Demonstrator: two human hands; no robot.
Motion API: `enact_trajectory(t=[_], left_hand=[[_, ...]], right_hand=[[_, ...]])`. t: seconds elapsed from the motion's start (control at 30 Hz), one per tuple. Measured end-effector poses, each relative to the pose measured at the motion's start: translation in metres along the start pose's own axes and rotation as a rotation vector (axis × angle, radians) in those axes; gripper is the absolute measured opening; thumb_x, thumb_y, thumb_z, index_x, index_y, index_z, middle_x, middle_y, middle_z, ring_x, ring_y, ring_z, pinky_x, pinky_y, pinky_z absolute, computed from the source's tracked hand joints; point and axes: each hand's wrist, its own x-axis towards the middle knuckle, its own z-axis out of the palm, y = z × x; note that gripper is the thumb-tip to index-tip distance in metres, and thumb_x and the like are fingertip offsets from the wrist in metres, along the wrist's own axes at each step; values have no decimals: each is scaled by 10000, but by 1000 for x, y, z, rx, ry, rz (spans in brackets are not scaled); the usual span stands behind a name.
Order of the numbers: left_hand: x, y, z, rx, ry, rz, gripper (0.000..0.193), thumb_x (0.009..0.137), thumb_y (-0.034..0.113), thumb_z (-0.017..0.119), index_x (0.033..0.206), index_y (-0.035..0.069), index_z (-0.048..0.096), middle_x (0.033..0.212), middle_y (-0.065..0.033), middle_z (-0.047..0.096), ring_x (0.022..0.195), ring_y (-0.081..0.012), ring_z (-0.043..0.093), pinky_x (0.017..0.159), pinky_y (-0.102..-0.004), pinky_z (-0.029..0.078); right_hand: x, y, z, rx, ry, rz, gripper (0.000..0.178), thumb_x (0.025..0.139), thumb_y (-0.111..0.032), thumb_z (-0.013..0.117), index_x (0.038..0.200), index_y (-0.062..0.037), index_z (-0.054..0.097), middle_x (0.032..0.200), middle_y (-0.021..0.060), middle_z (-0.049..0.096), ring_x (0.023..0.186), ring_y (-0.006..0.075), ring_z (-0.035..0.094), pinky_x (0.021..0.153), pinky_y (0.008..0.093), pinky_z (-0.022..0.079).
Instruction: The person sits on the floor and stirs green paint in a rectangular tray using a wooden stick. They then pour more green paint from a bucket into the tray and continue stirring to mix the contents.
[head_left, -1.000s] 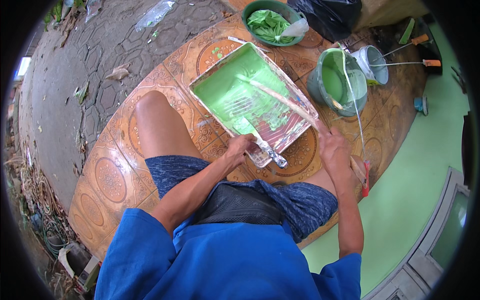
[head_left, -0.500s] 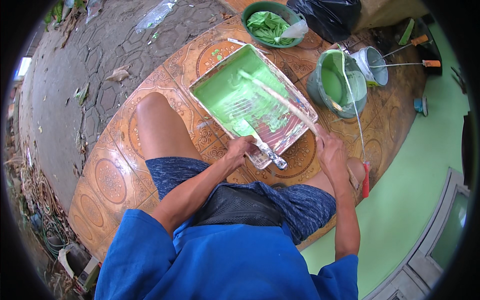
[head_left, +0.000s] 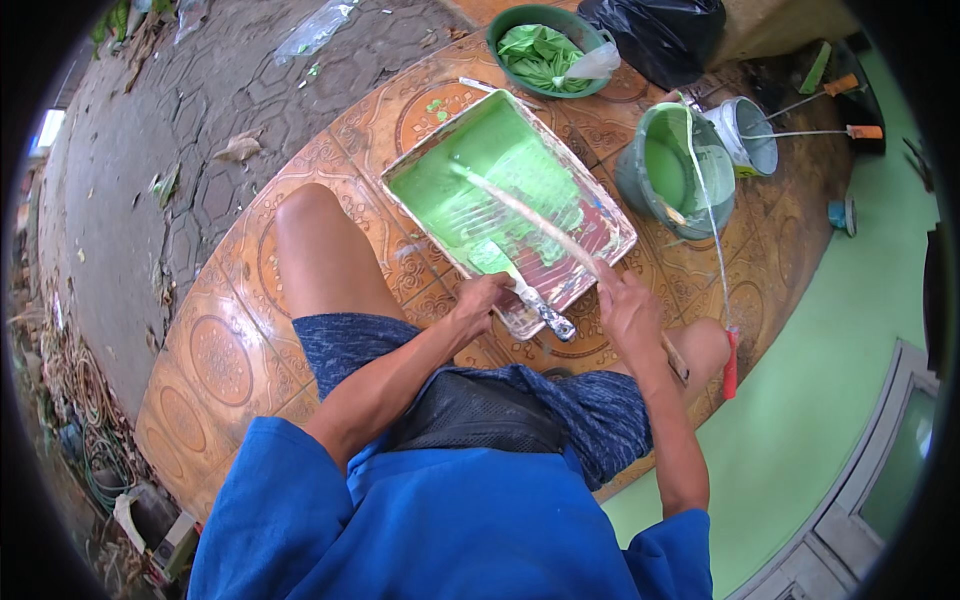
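A paint tray [head_left: 610, 205] with a ridged slope and pale green paint stands on the tiles before me. My left hand [head_left: 483, 300] is closed at its near-left rim, fingers partly hidden. Beside that hand, a putty knife [head_left: 545, 308] with a paint-smeared handle rests across the rim, its green-coated blade over the tray. My right hand [head_left: 632, 318] is wrapped round a long wooden stick [head_left: 530, 213]. The stick's far tip lies in the paint, and its other end sticks out behind my hand.
Right of the tray stands a bucket [head_left: 625, 180] of green paint with a roller [head_left: 731, 365] across it. Further back are a white pail [head_left: 762, 150] with orange-handled tools, a green basin [head_left: 500, 62] and a black bag [head_left: 655, 40]. A green wall [head_left: 800, 400] rises at right.
My right hand has moved left with the stick, and the stick's tip has swept leftward and slightly nearer through the paint. The left hand, tray and putty knife stay nearly in place.
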Motion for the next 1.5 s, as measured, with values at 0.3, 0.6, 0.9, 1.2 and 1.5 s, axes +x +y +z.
enact_trajectory(t=[0.3, 0.6, 0.9, 1.2, 1.5], left_hand=[[8, -6, 2, 2, -6, 1, 178, 770, -8, 640, 879, -136, 582, 750, -190, 606, 579, -268, 611, 522, -394, 566], [5, -2, 0, 26, -38, -38, 224, 772, -18, 643, 951, -111, 547, 848, -187, 607, 691, -277, 643, 600, -404, 606], [0, -1, 3, -17, 16, -27, 176, 756, -35, 656, 877, -130, 570, 764, -199, 624, 564, -269, 627, 503, -375, 578], [5, -5, 4, -29, -29, -37, 289, 730, -47, 656, 970, -118, 513, 835, -193, 607, 659, -295, 653, 563, -415, 612], [3, -8, 11, -42, 33, 7, 139, 771, -25, 641, 851, -128, 592, 701, -197, 635, 551, -273, 631, 472, -348, 554]], right_hand=[[-17, -3, 6, 96, 6, -150, 362, 904, -148, 540, 1263, -156, 590, 810, 154, 552, 702, 349, 604, 628, 446, 503], [-9, -6, -34, -80, 15, -54, 321, 923, -172, 531, 1238, -179, 595, 840, 146, 545, 732, 347, 617, 621, 471, 513], [-13, 16, -32, -24, 7, 2, 348, 914, -139, 519, 1256, -136, 581, 857, 179, 574, 727, 373, 609, 659, 473, 499], [-30, 27, -34, -27, 26, 89, 352, 910, -141, 528, 1253, -84, 586, 793, 227, 567, 708, 402, 594, 647, 486, 473], [-27, 31, -14, 79, 85, 130, 353, 908, -148, 538, 1252, -82, 582, 812, 244, 590, 732, 409, 598, 680, 484, 474]])
